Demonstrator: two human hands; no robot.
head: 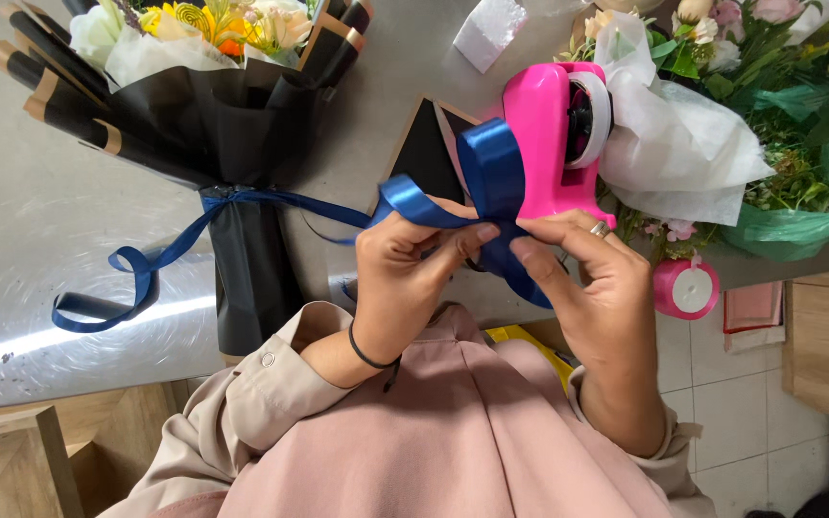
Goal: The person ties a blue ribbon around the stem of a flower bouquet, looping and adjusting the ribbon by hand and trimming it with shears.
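Nearest the camera, a dusty-pink pleated garment and beige sleeves are seen; a thin black band is worn on the left wrist.

Left hand (405,273): closed in a pinch on the glossy royal-blue satin ribbon (486,177), thumb and forefinger pressed on the crossing point of the loops. Right hand (592,283): also closed on the same ribbon, thumb meeting the left forefinger at the pinch, a ring worn on one finger. The ribbon is held up between both hands, just above the edge of the surface, probably so the loops keep their shape while the centre is gripped. One loop stands upright beyond the fingertips; another is spread toward the left.

Just beyond the right hand, a hot-pink plastic tape dispenser (549,144) with a white roll is stood, touching or overlapping the ribbon loop in view; kept within easy reach, it seems. Right of the right hand, a small pink ribbon spool (686,288) is placed.

Left of the left hand, a black-paper-wrapped bouquet of yellow and white flowers (213,105) is laid on the brushed metal surface (40,221), its neck tied with matching blue ribbon whose tails trail leftward.

Farther right, loose flowers in white tissue and green wrap (779,163) are heaped.
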